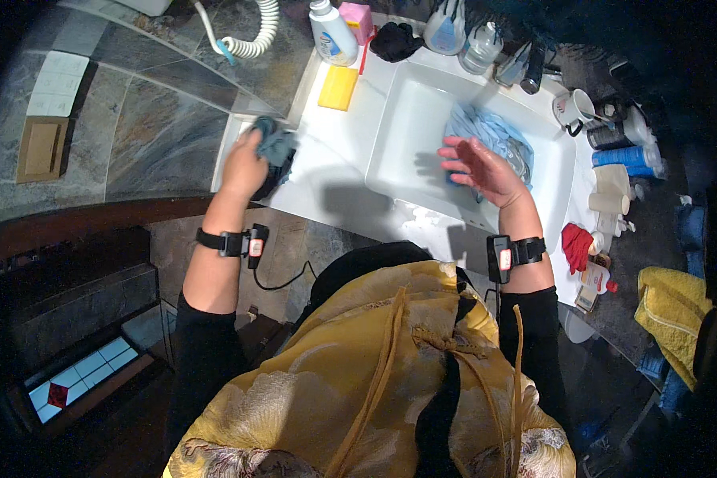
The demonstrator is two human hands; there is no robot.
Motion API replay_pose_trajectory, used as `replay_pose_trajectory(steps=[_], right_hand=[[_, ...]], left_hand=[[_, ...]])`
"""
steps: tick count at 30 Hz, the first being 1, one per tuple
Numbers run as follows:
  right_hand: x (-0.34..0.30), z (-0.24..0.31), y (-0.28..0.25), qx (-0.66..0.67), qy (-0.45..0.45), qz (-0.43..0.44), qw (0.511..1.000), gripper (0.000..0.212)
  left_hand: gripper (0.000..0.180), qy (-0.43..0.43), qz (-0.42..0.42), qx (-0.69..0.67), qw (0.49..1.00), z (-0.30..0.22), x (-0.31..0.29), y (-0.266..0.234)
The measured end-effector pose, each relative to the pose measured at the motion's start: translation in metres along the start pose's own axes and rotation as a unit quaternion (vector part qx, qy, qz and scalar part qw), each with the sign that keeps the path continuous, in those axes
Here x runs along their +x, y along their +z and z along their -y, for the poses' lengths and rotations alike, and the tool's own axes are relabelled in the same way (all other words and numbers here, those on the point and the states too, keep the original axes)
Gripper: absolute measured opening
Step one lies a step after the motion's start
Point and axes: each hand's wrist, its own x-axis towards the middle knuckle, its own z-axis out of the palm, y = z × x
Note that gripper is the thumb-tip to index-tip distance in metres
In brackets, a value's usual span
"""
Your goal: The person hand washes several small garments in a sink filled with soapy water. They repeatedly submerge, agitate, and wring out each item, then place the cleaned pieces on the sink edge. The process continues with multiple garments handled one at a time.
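Observation:
At the left end of the white counter (331,147), my left hand (244,166) is closed on a bunched grey-green cloth (276,143). Just below that cloth lies something black and soft-looking (276,182), partly covered. My right hand (483,169) hovers over the white sink (406,119), palm showing and fingers spread, holding nothing. Beneath and behind it, a wet-looking light blue cloth (494,131) is heaped in the right part of the basin; whether my hand touches it I cannot tell.
Along the back stand a white detergent bottle (334,36), a yellow block (338,88), a black cloth (396,41) and a clear bottle (480,48). To the right are a white mug (572,107), a blue can (620,156), a red cloth (575,245) and a yellow towel (671,311).

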Motion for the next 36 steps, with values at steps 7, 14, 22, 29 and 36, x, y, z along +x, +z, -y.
replay_pose_trajectory(steps=[7, 14, 22, 29, 36], right_hand=[[0.004, -0.04, -0.078, -0.042, 0.024, -0.279, 0.959, 0.03], [0.026, -0.112, -0.14, -0.357, 0.022, -0.382, 0.852, 0.027], [0.084, -0.148, -0.118, -0.588, -0.056, -0.29, 0.753, 0.044], [0.08, -0.145, -0.096, -0.476, 0.075, -0.333, 0.81, 0.047], [0.082, -0.147, -0.093, -0.496, 0.064, -0.209, 0.84, 0.027]], left_hand=[[0.065, -0.13, 0.185, 0.182, 0.957, 0.043, -0.01, 0.082], [0.048, -0.124, 0.111, 0.182, 0.969, 0.058, -0.012, 0.106], [0.039, -0.183, 0.078, 0.157, 0.967, 0.028, -0.005, 0.099], [0.034, -0.039, 0.078, 0.292, 0.953, 0.007, -0.018, 0.029], [0.038, -0.058, 0.175, 0.243, 0.953, 0.009, -0.013, 0.067]])
